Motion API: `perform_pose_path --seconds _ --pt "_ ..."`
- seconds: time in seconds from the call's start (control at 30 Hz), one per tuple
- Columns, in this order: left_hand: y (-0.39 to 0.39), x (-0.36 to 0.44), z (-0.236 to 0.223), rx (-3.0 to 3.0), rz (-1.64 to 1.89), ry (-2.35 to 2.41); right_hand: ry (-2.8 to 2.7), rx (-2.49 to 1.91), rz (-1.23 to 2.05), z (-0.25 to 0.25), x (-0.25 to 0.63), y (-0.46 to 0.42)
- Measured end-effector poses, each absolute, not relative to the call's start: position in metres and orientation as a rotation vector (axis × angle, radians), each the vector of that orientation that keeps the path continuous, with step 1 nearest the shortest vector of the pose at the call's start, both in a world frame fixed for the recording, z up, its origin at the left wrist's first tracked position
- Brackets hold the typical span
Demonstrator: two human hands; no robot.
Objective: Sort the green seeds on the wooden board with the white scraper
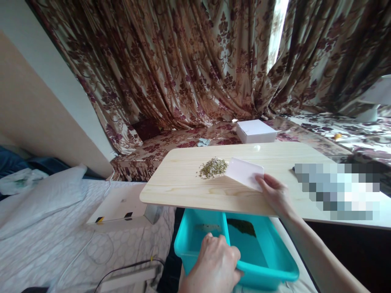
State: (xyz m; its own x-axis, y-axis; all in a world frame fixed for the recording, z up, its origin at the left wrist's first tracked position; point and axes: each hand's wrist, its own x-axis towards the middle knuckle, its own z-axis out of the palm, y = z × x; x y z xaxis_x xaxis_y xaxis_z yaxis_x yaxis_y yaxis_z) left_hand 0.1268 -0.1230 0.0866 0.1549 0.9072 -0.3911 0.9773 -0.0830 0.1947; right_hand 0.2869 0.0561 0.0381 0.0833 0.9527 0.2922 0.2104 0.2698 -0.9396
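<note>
In my right hand (275, 189) is a flat white plastic scraper (244, 173), pinched at its right end. Its left edge meets a loose pile of small greenish grains with pale bits (213, 167) on the light wooden tabletop (177, 191). Below the table's front edge is a turquoise two-compartment bin (259, 270). My left hand (215, 260) is closed on the bin's near rim, close to the divider; the fingertips are hidden. Dark green grains (242, 226) lie in the right compartment, and a thin pale scatter (207, 227) shows in the left one.
A white box (255, 131) stands behind the table on a patterned cover. A blurred-out object (336, 191) lies at the table's right. Left of the table, a bed (45, 240) bears a pale flat box (122, 203) and cables. Patterned curtains (183, 61) hang behind.
</note>
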Motion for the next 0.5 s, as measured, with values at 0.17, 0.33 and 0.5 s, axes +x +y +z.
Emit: perform_pose_path --seconds 0.17,0.33,0.5 --pt "-0.12 0.128 0.087 2.07 -0.232 1.765 -1.417 -1.167 0.875 0.037 0.286 0.056" --pt "-0.114 0.128 0.073 2.184 -0.184 1.744 -1.445 -1.152 0.934 0.034 0.288 0.053" --pt "-0.113 0.129 0.071 2.265 -0.118 1.7 -1.497 -1.126 0.985 0.04 0.287 0.036"
